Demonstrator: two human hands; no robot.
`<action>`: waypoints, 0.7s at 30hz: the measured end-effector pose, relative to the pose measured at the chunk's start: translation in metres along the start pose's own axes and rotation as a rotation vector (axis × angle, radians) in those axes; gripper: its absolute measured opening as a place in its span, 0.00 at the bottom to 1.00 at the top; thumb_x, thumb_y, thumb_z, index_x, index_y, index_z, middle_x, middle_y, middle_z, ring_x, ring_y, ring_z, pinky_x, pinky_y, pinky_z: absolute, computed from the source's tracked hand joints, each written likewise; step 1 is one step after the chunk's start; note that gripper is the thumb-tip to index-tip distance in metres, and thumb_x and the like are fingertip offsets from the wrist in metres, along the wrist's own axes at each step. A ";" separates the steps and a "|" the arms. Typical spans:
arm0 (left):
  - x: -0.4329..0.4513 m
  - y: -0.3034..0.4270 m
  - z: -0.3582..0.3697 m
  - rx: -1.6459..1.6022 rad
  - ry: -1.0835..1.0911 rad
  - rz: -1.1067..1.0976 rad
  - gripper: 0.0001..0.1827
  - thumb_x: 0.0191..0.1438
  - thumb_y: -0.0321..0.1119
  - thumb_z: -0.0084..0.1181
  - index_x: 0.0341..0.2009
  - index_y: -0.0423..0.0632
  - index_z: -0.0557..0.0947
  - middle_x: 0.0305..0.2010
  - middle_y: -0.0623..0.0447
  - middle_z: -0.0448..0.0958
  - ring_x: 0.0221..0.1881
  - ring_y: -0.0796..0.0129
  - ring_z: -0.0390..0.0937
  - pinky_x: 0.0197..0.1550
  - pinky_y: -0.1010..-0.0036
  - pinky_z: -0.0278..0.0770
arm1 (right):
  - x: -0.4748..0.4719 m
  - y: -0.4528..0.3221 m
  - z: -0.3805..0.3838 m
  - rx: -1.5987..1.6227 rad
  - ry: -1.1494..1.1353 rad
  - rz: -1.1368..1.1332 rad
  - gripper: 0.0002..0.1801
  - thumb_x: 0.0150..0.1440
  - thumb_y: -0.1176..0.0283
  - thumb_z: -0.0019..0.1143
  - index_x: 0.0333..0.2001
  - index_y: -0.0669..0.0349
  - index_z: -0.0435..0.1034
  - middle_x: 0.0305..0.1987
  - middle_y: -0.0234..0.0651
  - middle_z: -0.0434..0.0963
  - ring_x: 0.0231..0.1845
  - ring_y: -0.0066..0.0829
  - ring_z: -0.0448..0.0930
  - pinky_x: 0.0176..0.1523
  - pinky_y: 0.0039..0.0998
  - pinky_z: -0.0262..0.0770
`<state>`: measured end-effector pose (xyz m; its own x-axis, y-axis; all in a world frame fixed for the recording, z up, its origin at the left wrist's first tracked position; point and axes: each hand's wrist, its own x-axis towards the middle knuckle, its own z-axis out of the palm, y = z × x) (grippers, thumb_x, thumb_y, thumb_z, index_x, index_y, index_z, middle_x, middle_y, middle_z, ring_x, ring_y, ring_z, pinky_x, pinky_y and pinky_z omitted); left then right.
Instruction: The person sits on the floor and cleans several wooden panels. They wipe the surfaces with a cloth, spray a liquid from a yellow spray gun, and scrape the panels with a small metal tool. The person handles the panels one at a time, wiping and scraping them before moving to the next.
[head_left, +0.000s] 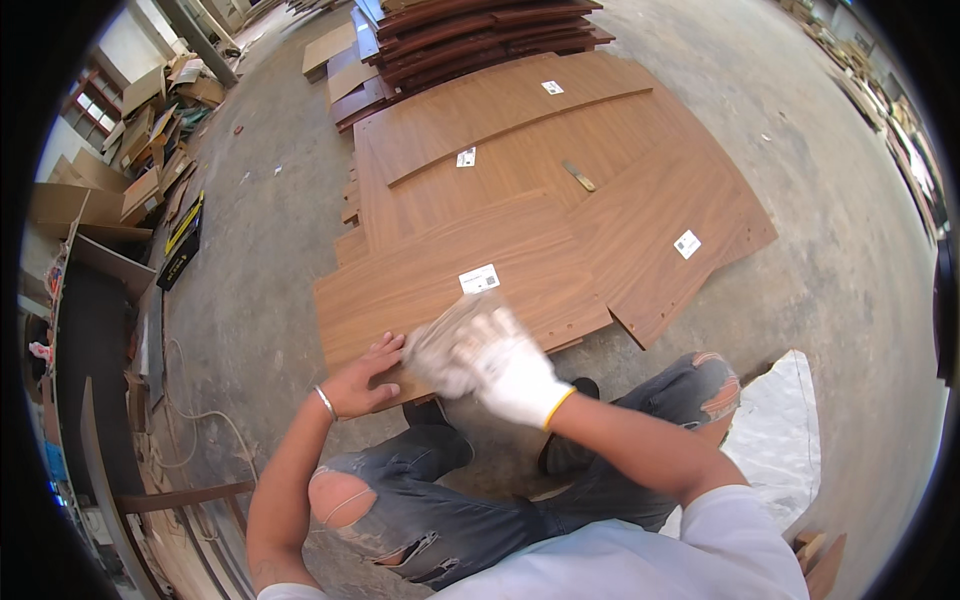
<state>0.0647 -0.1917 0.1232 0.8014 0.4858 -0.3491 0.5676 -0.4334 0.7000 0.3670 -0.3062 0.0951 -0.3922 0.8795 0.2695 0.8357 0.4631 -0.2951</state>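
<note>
My right hand (510, 367), in a white work glove with a yellow cuff edge, holds a greyish cloth (442, 349) against the near edge of a wood-grain panel (397, 300). Both the glove and the cloth are blurred. My bare left hand (364, 379), with a metal bracelet at the wrist, rests on the panel's near left corner, fingers apart. A white printed label (478, 280) lies on this panel just beyond the cloth. Another labelled panel (660, 247) lies to the right. Farther off, a small flat tool or strip (578, 175) rests on a large panel (517, 157).
Stacked dark red-brown panels (487, 34) stand beyond the work. Cardboard scraps (146, 150) and a black-and-yellow box (182, 244) are at left, near a pale hose or cable (202, 415). A white sheet (780, 427) lies beside my right knee.
</note>
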 end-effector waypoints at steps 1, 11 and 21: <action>-0.002 -0.001 -0.001 0.006 -0.020 -0.015 0.37 0.58 0.30 0.60 0.72 0.43 0.66 0.81 0.43 0.53 0.83 0.47 0.40 0.81 0.58 0.42 | 0.001 0.024 -0.022 -0.057 -0.047 0.107 0.24 0.52 0.63 0.58 0.52 0.59 0.75 0.62 0.43 0.75 0.64 0.44 0.70 0.72 0.51 0.55; 0.094 0.029 -0.013 0.396 0.375 -0.043 0.23 0.61 0.33 0.57 0.60 0.42 0.78 0.63 0.43 0.76 0.65 0.48 0.71 0.66 0.60 0.70 | -0.007 0.117 -0.030 -0.244 0.095 0.615 0.38 0.53 0.58 0.65 0.64 0.65 0.67 0.72 0.48 0.67 0.73 0.48 0.62 0.77 0.50 0.50; 0.294 0.040 -0.026 0.390 0.556 -0.217 0.22 0.65 0.48 0.49 0.48 0.39 0.79 0.52 0.38 0.77 0.56 0.44 0.74 0.60 0.54 0.69 | 0.015 0.124 -0.021 -0.272 0.082 0.587 0.42 0.48 0.61 0.70 0.65 0.66 0.65 0.71 0.52 0.65 0.73 0.52 0.62 0.77 0.50 0.52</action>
<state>0.3181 -0.0463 0.0644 0.5064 0.8622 -0.0128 0.8129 -0.4725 0.3405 0.4732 -0.2378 0.0814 0.1808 0.9617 0.2062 0.9738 -0.1457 -0.1745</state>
